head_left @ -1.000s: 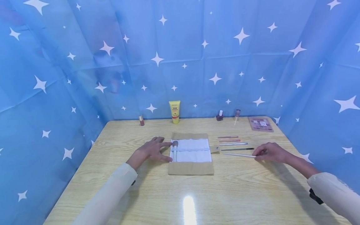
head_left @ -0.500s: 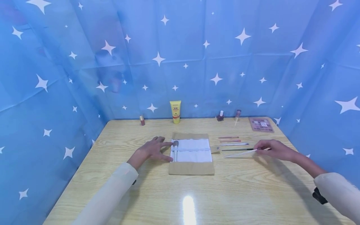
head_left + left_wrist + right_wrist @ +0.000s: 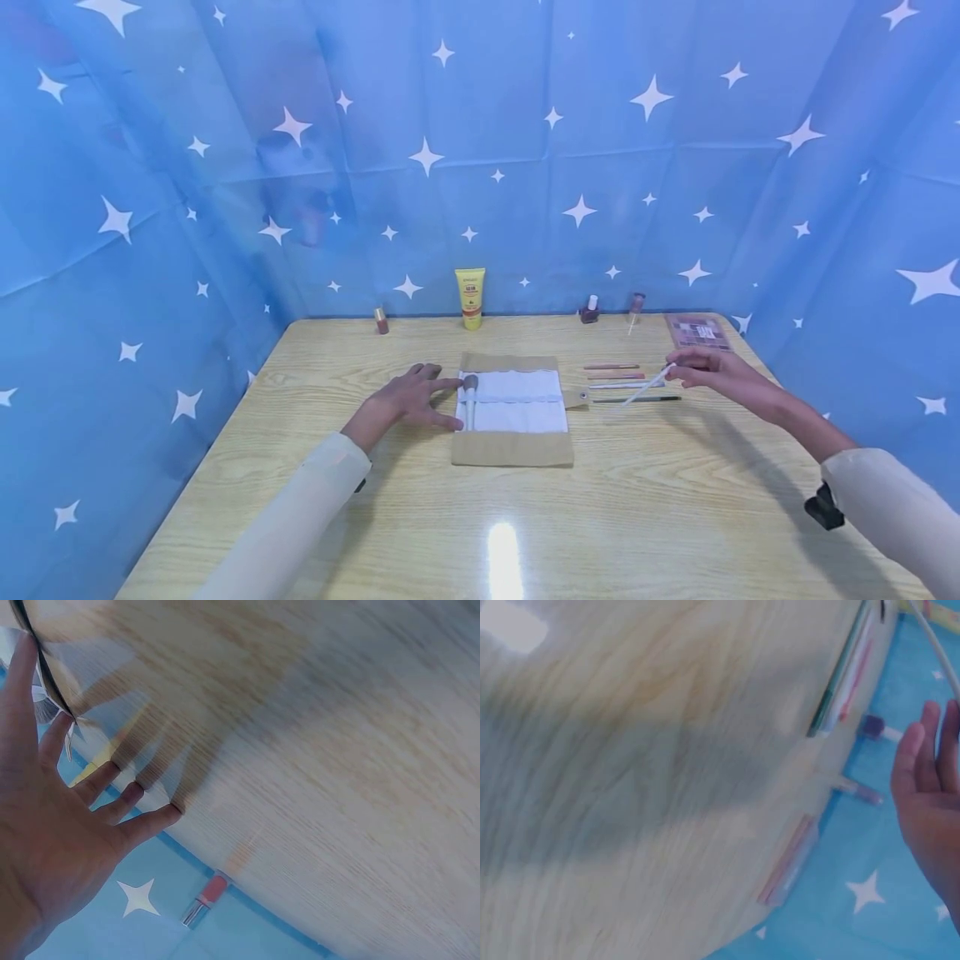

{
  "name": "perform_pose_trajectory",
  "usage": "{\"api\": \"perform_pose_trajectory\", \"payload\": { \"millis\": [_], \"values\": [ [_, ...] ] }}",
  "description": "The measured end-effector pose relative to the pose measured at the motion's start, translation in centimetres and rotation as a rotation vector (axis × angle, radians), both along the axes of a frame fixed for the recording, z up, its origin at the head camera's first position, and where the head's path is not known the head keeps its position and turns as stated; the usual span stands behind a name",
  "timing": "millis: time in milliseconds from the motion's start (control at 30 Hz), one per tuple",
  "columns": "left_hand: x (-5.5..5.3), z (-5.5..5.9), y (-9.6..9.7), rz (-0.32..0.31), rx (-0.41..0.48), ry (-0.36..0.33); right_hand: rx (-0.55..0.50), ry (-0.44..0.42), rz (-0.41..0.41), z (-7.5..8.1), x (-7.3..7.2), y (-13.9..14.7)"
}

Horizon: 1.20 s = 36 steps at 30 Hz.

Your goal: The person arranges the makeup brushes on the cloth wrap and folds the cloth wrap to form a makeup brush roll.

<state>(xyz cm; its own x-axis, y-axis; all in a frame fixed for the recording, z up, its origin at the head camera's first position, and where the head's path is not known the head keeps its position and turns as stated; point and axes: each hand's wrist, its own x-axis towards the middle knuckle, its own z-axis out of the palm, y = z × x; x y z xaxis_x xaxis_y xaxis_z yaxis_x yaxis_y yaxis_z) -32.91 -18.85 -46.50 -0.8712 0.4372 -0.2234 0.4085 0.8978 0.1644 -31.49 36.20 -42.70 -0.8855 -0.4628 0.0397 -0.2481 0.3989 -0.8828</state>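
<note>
A tan fabric brush roll (image 3: pixel 512 451) lies unfolded, its white inner panel upward. One fluffy makeup brush (image 3: pixel 470 402) with a white handle rests at the panel's left side. My left hand (image 3: pixel 408 398) touches the roll's left edge, thumb and index finger extended; the left wrist view shows its fingers (image 3: pixel 156 819) spread. Above the table on the right, my right hand (image 3: pixel 716 377) pinches a thin white stick (image 3: pixel 643 389) by its upper end. The stick slants down toward the left, and the fingers hide its gripped end.
Right of the roll's snap tab (image 3: pixel 576 399) lie a dark green pencil-like stick (image 3: pixel 636 399), a white one (image 3: pixel 617 386) and pink ones (image 3: pixel 615 376). Along the back stand a yellow tube (image 3: pixel 471 298), small bottles (image 3: pixel 588 310) and a makeup palette (image 3: pixel 697 332). A star-patterned curtain (image 3: pixel 510 225) surrounds the table.
My right hand has lifted the thin white stick from the table and tilted it steeply, moving up and back. The left hand stays at the roll's edge.
</note>
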Motion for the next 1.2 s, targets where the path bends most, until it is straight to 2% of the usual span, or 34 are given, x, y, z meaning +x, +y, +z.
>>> {"api": "perform_pose_trajectory", "payload": {
  "millis": [233, 433, 800, 967, 1200],
  "values": [
    [0.1, 0.0, 0.0, 0.007, 0.02, -0.002, -0.019, -0.006, -0.049, 0.7, -0.8, -1.6],
    [0.1, 0.1, 0.0, 0.007, 0.003, 0.006, 0.021, -0.01, -0.102, 1.7, -1.5, -3.2],
    [0.1, 0.0, -0.1, 0.008, -0.001, -0.003, 0.021, -0.024, -0.086, 3.1, -3.4, -6.9],
    [-0.3, -0.2, 0.0, 0.019, -0.01, -0.019, 0.031, -0.049, -0.132, 3.7, -4.1, -8.8],
    [-0.3, -0.1, 0.1, 0.027, 0.004, -0.035, -0.023, -0.075, -0.19, 4.3, -5.2, -11.7]
  ]
}}
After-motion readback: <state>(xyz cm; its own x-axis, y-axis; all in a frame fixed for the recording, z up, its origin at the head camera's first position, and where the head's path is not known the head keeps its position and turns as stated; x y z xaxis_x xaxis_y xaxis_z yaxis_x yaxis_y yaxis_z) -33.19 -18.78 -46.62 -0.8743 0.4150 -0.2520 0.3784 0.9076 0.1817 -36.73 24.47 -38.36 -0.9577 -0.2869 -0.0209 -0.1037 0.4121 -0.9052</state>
